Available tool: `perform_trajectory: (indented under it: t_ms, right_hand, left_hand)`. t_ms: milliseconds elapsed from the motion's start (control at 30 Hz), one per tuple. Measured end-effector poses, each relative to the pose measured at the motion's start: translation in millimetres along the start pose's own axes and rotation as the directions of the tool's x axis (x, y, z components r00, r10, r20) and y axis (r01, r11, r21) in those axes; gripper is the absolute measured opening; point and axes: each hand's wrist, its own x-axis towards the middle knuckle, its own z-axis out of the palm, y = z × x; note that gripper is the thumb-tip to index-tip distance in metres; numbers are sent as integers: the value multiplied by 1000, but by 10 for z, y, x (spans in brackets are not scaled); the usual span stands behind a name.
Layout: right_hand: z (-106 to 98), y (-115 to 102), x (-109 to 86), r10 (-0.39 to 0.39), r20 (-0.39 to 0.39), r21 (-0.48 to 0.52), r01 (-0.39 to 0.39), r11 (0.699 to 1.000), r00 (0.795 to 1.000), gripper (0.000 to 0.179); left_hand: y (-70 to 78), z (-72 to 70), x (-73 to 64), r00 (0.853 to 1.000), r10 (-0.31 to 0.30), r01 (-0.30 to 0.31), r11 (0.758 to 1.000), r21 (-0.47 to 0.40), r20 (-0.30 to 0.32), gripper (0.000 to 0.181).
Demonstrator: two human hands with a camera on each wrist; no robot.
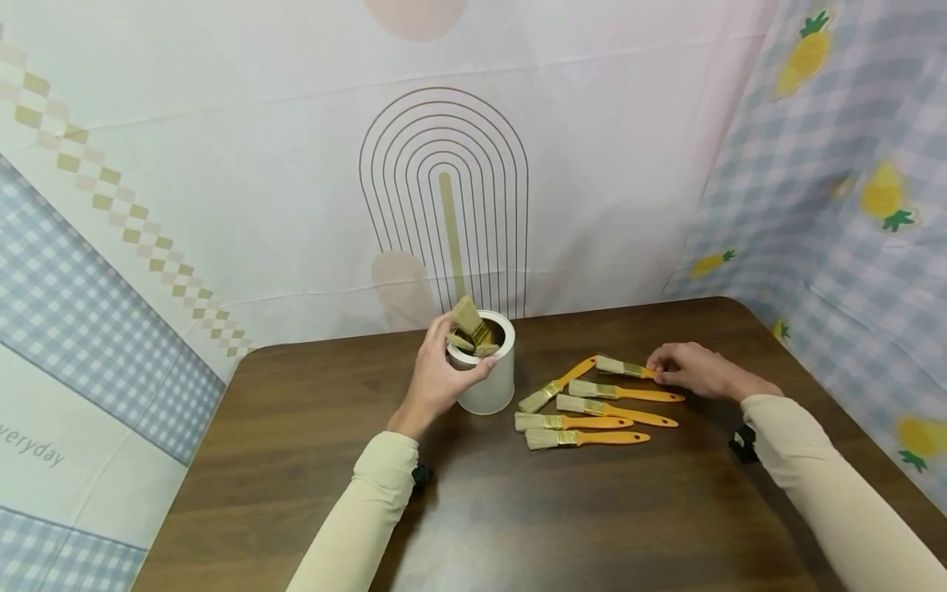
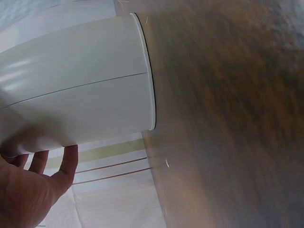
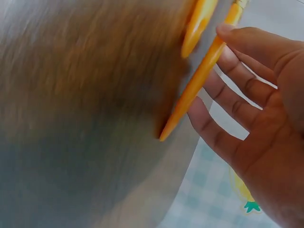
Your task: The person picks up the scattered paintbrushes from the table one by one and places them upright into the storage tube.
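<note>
At the back of the table, my left hand (image 1: 435, 374) grips the white can (image 1: 494, 385) near its rim, thumb on the near side. Several paintbrushes (image 1: 469, 319) stand in the can, bristles up. In the left wrist view, bent fingers lie against the can's wall (image 2: 95, 61), and its base meets the tabletop. My right hand (image 1: 695, 370) pinches the yellow handle of the farthest paintbrush (image 1: 612, 367) between thumb and fingers. The right wrist view shows this handle (image 3: 197, 80) slanting down, its end close to the table.
Several more paintbrushes with yellow handles lie between the hands, among them a slanted paintbrush (image 1: 551, 392) beside the can and the nearest paintbrush (image 1: 592, 439). The brown wooden table (image 1: 562, 518) ends at a printed cloth (image 1: 607, 164) behind and a checked cloth (image 1: 836, 247) on the right.
</note>
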Motion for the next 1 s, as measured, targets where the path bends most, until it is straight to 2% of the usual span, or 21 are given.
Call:
perform_trajectory:
  t_ms: [167, 333, 533, 667, 900, 1000]
  right_hand:
    - [-1, -135, 16, 36, -26, 111, -33, 993, 999, 17]
    - [14, -314, 80, 59, -39, 241, -48, 969, 997, 18]
    - [7, -472, 136, 118, -86, 408, -73, 910, 989, 27]
    - [7, -598, 162, 111, -132, 479, -35, 877, 985, 38]
    - [-66, -901, 247, 135, -183, 614, 6, 789, 974, 55]
    - [-121, -1090, 289, 121, -208, 625, 37, 780, 971, 58]
  left_hand:
    - [1, -6, -20, 1000, -14, 14, 1000, -4, 1, 85]
    - [1, -17, -28, 1000, -25, 25, 1000, -1, -5, 85]
    - [12, 4, 4, 1000, -21, 21, 1000, 1, 3, 87]
    - [14, 17, 19, 1000, -25, 25, 1000, 7, 10, 87]
    - [23, 24, 16, 1000, -28, 28, 1000, 11, 4, 86]
    - [18, 11, -2, 1000, -28, 28, 1000, 8, -2, 85]
